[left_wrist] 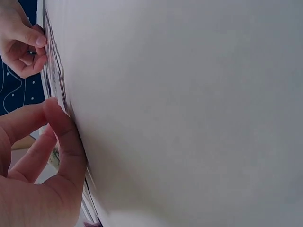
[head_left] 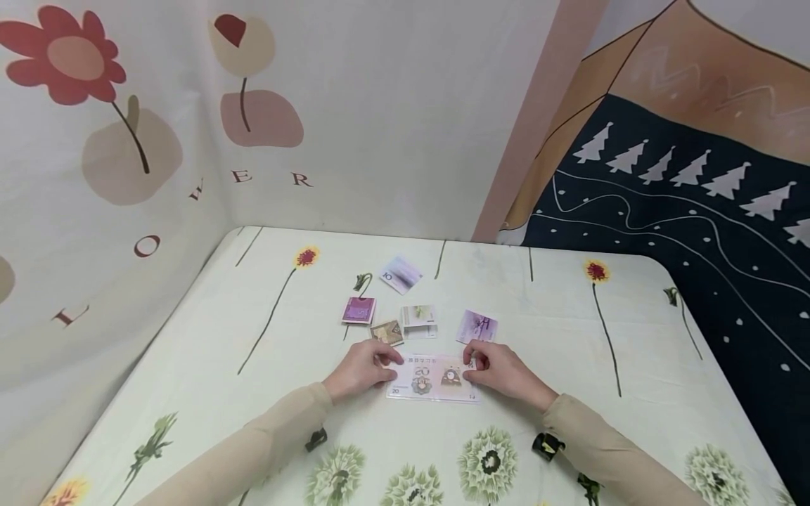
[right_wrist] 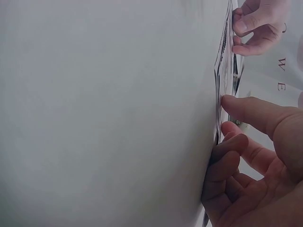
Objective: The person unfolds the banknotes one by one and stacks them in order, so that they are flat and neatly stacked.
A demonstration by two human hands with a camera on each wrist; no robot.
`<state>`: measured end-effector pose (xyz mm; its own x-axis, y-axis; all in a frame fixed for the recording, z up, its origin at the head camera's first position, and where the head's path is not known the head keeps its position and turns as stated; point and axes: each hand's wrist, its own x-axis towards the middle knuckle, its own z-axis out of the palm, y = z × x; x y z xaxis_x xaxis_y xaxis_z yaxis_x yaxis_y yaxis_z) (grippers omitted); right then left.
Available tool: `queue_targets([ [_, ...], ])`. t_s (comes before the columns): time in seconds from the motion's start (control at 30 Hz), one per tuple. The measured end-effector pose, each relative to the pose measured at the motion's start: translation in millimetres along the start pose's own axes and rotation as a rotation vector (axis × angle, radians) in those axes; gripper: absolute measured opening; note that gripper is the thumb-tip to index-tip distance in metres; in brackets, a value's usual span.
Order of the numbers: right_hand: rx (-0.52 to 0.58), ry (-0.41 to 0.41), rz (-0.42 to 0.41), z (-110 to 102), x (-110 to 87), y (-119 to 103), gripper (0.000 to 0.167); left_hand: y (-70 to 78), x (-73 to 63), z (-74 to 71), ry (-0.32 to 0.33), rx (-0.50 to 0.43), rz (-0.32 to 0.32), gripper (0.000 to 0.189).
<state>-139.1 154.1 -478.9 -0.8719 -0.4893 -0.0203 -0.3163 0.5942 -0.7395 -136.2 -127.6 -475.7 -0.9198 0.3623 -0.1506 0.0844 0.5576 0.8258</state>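
Observation:
A pale pink play banknote (head_left: 436,390) lies lengthwise between the hands, with cartoon figures and a printed 20 at its lower left. The left hand (head_left: 365,368) holds its left end, thumb and forefinger bent toward each other at the edge. At the opposite end, the right hand (head_left: 502,370) holds the note between thumb and forefinger. The right wrist view shows the right thumb (right_wrist: 241,105) on the note's face, other fingers curled beneath. Several thin layered edges (right_wrist: 218,90) show along the note there. Close over the table, the left fingertips (left_wrist: 53,105) meet its edge in the left wrist view.
Beyond the hands lie smaller folded notes: purple (head_left: 358,310), brown (head_left: 387,333), pale green (head_left: 418,315) and violet (head_left: 477,326). Farther back is a bluish one (head_left: 401,275). A flower-print cloth (head_left: 557,337) covers the table, with printed fabric hanging behind.

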Motion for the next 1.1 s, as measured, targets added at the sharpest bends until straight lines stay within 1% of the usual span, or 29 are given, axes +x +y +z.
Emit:
queue_targets([
  [0.17,0.005,-0.011,0.045,1.1,0.6,-0.6,0.019,-0.2,2.4,-0.3,-0.010,-0.005,-0.007,0.023],
  [0.3,-0.005,-0.012,0.063,3.9,0.4,0.1,0.021,-1.0,3.0,0.7,-0.009,-0.011,-0.007,0.023],
  [0.43,0.001,-0.012,0.057,5.7,-0.1,1.5,0.021,-2.1,2.6,1.9,0.002,-0.008,-0.007,0.024],
  [0.63,0.010,0.000,0.042,5.4,-1.5,1.0,0.023,-0.4,1.9,2.3,0.030,0.020,-0.004,0.024],
  [0.73,0.007,0.005,0.043,4.9,-2.8,0.6,0.024,0.9,2.0,2.2,0.030,0.030,-0.001,0.024],
  [0.83,0.008,0.000,0.047,3.7,-4.3,-0.2,0.024,1.8,2.1,1.2,0.008,0.022,-0.006,0.024],
  [0.9,0.020,-0.012,0.046,1.9,-5.4,-0.8,0.025,1.8,2.7,-0.1,-0.018,0.006,-0.017,0.023],
  [1.1,0.094,-0.067,0.043,-7.4,-8.7,-1.7,0.027,2.7,5.5,-7.7,-0.132,-0.079,-0.062,0.016],
])
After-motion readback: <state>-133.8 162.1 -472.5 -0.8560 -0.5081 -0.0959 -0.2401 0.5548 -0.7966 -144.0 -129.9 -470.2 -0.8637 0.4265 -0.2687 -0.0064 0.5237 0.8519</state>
